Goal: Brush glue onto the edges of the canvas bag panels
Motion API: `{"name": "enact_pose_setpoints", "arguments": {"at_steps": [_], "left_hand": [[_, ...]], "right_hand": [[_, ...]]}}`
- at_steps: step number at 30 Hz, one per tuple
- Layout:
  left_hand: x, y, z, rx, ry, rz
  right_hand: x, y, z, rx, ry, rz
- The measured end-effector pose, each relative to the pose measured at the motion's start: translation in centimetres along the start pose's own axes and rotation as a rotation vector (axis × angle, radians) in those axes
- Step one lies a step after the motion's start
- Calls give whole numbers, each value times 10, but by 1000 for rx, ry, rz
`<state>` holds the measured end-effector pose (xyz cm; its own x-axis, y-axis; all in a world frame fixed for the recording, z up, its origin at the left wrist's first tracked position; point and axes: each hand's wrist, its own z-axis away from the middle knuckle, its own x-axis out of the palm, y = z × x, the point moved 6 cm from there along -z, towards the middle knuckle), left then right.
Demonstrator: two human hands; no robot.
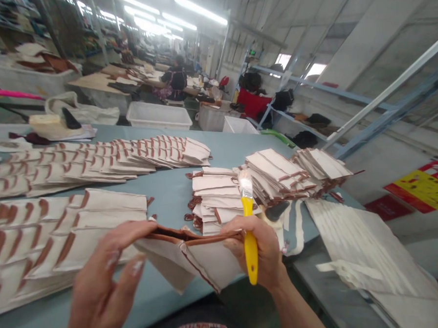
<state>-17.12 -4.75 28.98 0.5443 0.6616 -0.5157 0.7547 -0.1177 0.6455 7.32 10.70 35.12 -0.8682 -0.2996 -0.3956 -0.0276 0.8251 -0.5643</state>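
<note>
A cream fabric pouch (213,262) with a brown trimmed rim hangs between my hands, its mouth slightly parted and a brown-edged seam running down the front. My left hand (100,287) hooks its fingers over the left end of the rim; the thumb stands away from the cloth. At the other end, my right hand (262,250) pinches the rim and also grips a paintbrush (250,250) upright, yellow handle down and pale bristles up. Whitish smears mark my left fingertips. Just beyond the pouch lies a stack of similar cream pieces (215,191).
Overlapping rows of brown-trimmed cream pieces (111,209) cover the left of the blue-green table (169,186). More stacks (278,173) lie at right, beside a dark-tipped object (276,211). A streaked board (370,244) extends right. White bins (159,115) and a person (177,80) are beyond.
</note>
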Motion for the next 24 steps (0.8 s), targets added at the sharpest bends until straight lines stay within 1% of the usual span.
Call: {"name": "enact_pose_setpoints", "arguments": {"at_steps": [2,3,4,6,8,10,12,14,16,17,18,19,22,23,24], "left_hand": [[15,29,-3,188,-72,-30],[23,39,-4,237,-86,-32],[31,46,-6,248,-90,-24],[44,53,-11,217,-114,24],[56,57,-14,191,-206,71],[64,64,-16,191,-288,68],[69,76,-15,228,-322,-7],[74,94,-9,296,-317,-124],[82,113,0,353,-321,-225],[87,121,4,358,-332,-247],[93,126,8,348,-370,-258],[99,127,11,310,-442,-265],[115,121,16,127,-749,-289],[119,119,16,75,-833,-292],[121,119,15,40,-890,-289]], "right_hand": [[-2,3,0,12,4,23],[-3,5,1,24,4,38],[-3,9,1,43,3,55],[0,20,3,93,-5,85],[6,35,6,130,-15,112],[15,52,9,129,-30,134],[26,66,15,101,-42,139],[38,76,22,74,-53,117],[48,80,31,54,-59,78],[52,81,36,47,-58,58],[55,81,40,44,-55,39],[57,82,43,47,-47,22],[54,82,49,81,0,-15],[52,81,50,97,15,-21],[49,80,51,121,28,-28]]}}
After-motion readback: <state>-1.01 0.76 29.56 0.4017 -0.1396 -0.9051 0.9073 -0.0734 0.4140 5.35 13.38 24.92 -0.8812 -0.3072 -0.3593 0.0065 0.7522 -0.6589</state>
